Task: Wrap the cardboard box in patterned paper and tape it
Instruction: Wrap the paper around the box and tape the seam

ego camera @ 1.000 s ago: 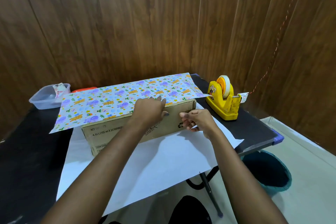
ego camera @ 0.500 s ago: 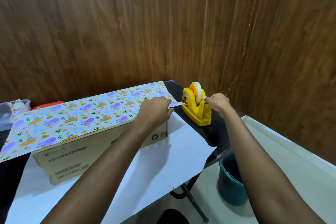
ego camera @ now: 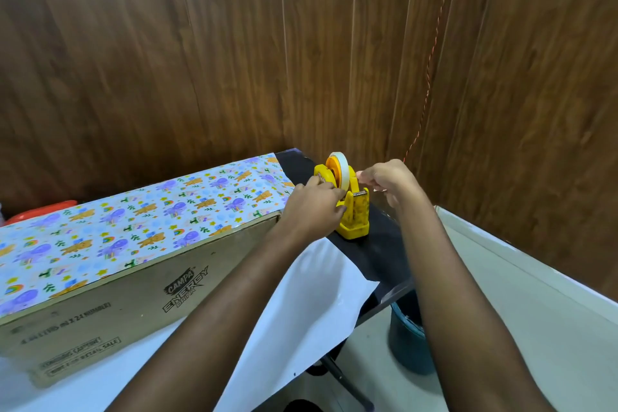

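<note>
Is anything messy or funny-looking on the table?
Nothing is spilled or torn. One thing looks untidy: the patterned paper hangs its white side off the table's near edge, and its flap just lies loose on the cardboard box, because the left hand grips the yellow tape dispenser and the right hand pinches its tape.

Soft, even light comes from overhead. Faint shadows fall on the paper. Wide-angle distortion bends the edges; focus is slightly soft.
</note>
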Demonstrator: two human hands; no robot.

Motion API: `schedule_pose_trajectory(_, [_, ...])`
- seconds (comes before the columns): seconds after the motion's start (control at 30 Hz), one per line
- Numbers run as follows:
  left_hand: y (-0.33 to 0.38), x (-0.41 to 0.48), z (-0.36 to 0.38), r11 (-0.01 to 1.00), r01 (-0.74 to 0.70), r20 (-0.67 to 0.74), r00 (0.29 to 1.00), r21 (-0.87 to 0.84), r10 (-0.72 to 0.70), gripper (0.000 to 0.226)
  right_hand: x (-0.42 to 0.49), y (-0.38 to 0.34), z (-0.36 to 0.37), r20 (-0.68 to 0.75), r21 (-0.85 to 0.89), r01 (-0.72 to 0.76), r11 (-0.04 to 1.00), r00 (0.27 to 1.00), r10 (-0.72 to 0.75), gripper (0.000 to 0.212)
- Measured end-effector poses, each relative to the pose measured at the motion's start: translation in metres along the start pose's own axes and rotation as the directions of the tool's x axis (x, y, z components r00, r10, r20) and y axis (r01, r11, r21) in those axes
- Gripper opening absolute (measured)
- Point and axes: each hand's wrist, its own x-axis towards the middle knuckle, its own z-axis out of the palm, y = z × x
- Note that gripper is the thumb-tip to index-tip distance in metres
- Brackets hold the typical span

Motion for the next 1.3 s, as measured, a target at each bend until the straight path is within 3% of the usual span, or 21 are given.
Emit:
schedule_pose_trajectory(0.03, [-0.004,0.000,0.000,1.000,0.002,-0.015,1.000,-0.003,-0.002,0.039,-0.002,0.004,-0.001,-0.001,0.006,-0.012,1.000,1.000,0.012,0.011])
schedule_pose_trajectory(0.13, [-0.012,-0.002,-0.001,1.000,0.014,-0.038,0.999,-0.015,-0.015,0.038,-0.005,0.027,0.002,0.004,0.086,-0.090,0.992,0.996,0.090,0.025])
schedule_pose_trajectory(0.23, [-0.015,-0.008,-0.003,1.000,0.011,-0.043,0.999,-0.028,-0.012,0.037,-0.010,0.045,0.010,-0.027,0.201,-0.148,0.968,0.987,0.156,0.026])
schedule_pose_trajectory(0.53, [-0.020,-0.025,-0.008,0.998,0.032,-0.071,0.997,-0.048,-0.036,0.036,-0.020,0.062,0.026,-0.080,0.477,-0.124,0.870,0.980,0.184,0.020])
schedule_pose_trajectory(0.77, [-0.029,-0.039,-0.014,0.994,0.080,-0.070,0.994,-0.079,-0.085,0.035,-0.032,0.056,0.030,-0.013,0.646,-0.182,0.741,0.968,0.250,0.013])
schedule_pose_trajectory(0.9, [-0.032,-0.047,-0.023,0.991,0.099,-0.098,0.989,-0.089,-0.107,0.037,-0.040,0.074,0.033,0.094,0.700,-0.284,0.655,0.946,0.310,0.016])
schedule_pose_trajectory(1.0, [-0.043,-0.058,-0.031,0.991,0.123,-0.099,0.987,-0.057,-0.128,0.037,-0.049,0.082,0.036,0.124,0.638,-0.274,0.720,0.959,0.256,0.009])
schedule_pose_trajectory(1.13, [-0.082,-0.088,-0.042,0.972,0.233,-0.023,0.972,0.006,-0.233,0.045,-0.069,0.044,0.048,0.210,0.470,-0.145,0.871,0.976,0.049,0.015])
schedule_pose_trajectory(1.2, [-0.105,-0.110,-0.047,0.954,0.301,0.095,0.949,0.005,-0.300,0.059,-0.089,0.022,0.067,0.358,0.365,-0.126,0.922,0.933,-0.014,0.013])
schedule_pose_trajectory(1.3, [-0.132,-0.145,-0.050,0.926,0.369,0.291,0.880,0.082,-0.376,0.080,-0.119,0.002,0.101,0.581,0.276,-0.129,0.953,0.811,-0.059,0.018])
